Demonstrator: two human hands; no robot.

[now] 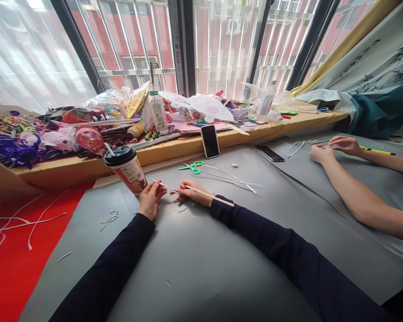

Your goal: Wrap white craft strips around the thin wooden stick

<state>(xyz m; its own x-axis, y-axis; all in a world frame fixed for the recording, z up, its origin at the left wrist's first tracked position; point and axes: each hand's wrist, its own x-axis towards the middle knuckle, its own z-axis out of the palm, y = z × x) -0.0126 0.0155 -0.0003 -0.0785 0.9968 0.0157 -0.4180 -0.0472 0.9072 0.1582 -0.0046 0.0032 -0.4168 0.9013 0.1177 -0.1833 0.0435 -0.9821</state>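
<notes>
Between my two hands runs a thin white strip [164,184]. My left hand [150,199] pinches its left end beside the paper cup. My right hand [195,193] is closed around a thin pale wooden stick [223,201], which slants back over the wrist, and its fingertips meet the strip's other end. Just beyond lie green-handled scissors [195,167] and several long white strips [233,179]. Short cut white pieces [110,217] are scattered left of my left hand, with a few more bits under my right hand.
A lidded paper cup [126,170] with a straw stands close to my left hand. One phone [210,141] leans on the cluttered ledge [184,146]; another phone [270,153] lies flat. At right, a co-worker's hands [332,149] work near white strips. Red cloth [27,264] lies left.
</notes>
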